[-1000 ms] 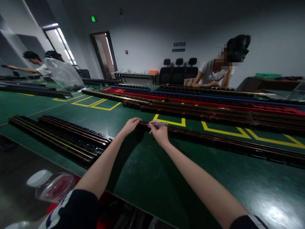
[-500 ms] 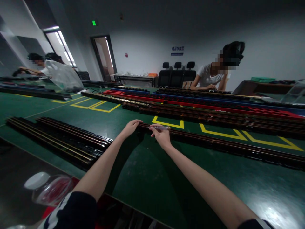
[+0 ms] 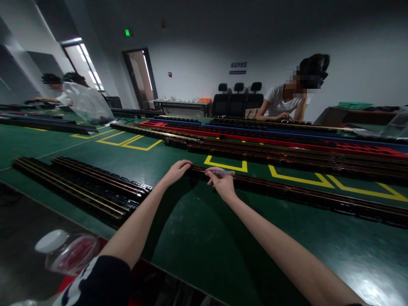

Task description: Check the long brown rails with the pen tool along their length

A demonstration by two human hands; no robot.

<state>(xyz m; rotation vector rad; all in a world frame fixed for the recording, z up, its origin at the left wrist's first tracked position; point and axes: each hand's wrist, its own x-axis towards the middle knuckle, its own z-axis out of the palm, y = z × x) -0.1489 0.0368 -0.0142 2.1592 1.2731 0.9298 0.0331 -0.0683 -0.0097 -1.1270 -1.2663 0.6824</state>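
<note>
A long dark rail strip with copper-coloured lines [image 3: 287, 189] lies across the green table. My left hand [image 3: 177, 171] grips its left end, fingers closed over the top edge. To the right of it, my right hand [image 3: 222, 185] pinches a slim pen-like tool with a clear barrel [image 3: 221, 172], held almost level just above the rail. The tool's tip is too small to tell whether it touches the strip. Left of my forearm lie more dark strips with brass-coloured lines [image 3: 72, 187].
Behind the rail, stacked dark strips [image 3: 255, 155] and a red rack [image 3: 287, 142] stretch across the table. A clear plastic bag [image 3: 87, 104] stands at the back left. A lidded jar [image 3: 72, 253] is beside the near edge. Across the table sits a person [image 3: 283, 100].
My right hand has slid a little to the right along the rail with the tool. My left hand keeps its hold on the rail's end. The view has shifted slightly.
</note>
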